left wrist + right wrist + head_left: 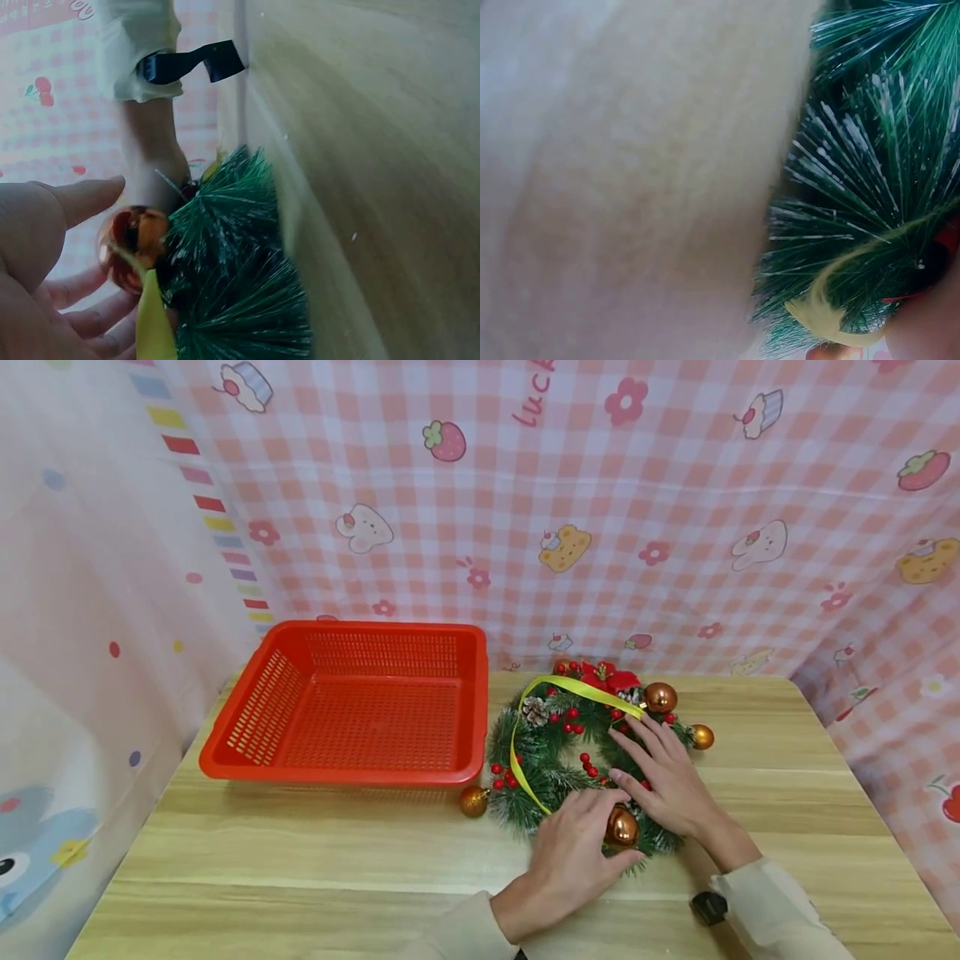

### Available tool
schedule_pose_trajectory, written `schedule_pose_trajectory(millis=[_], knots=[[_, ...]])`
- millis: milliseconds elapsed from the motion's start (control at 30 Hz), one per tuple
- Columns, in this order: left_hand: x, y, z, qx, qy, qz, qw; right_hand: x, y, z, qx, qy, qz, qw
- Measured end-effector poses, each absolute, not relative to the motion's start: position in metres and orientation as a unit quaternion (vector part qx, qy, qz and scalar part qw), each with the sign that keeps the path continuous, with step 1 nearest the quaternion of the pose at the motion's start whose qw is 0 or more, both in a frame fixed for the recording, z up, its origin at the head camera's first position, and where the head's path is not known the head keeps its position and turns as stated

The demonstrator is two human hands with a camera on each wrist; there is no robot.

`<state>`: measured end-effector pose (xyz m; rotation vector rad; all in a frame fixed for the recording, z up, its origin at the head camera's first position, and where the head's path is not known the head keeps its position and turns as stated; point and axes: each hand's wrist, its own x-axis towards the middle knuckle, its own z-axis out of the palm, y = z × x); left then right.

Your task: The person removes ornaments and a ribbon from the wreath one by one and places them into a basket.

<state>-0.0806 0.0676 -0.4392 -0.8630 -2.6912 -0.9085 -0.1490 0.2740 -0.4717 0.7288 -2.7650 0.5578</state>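
A green Christmas wreath [555, 768] with red berries, pine cones and a red flower lies on the wooden table. My left hand [570, 856] is cupped about a shiny copper ball ornament [622, 827] at the wreath's near edge. In the left wrist view, the thumb [86, 201] stands off the copper ball [129, 251], with the other fingers behind it. Over the wreath's right side my right hand [667, 781] reaches with extended fingers. Its fingertips are at the end of a yellow ribbon [577, 686], which loops over the wreath's left half.
A red plastic basket [480, 710] stands left of the wreath. Between them lies a glittery orange ball [473, 802]. Another copper ball [661, 697] and a gold ball [702, 737] sit at the wreath's right edge. A checked pink cloth [480, 527] hangs behind the table.
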Motion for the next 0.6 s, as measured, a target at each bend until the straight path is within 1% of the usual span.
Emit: schedule_pose_trajectory(millis=[200,433,600], knots=[[-0.082,0.066,-0.44,-0.28,-0.897,-0.334,0.072,-0.15,0.275,-0.473,0.25,-0.942,0.192,0.117],[-0.087,0.057,-0.434,-0.251,-0.876,-0.412,0.012,-0.151,0.276,-0.474,0.262,-0.938,0.187,0.131],[-0.092,0.048,-0.429,-0.239,-0.858,-0.454,-0.012,-0.151,0.276,-0.474,0.255,-0.94,0.186,0.126]])
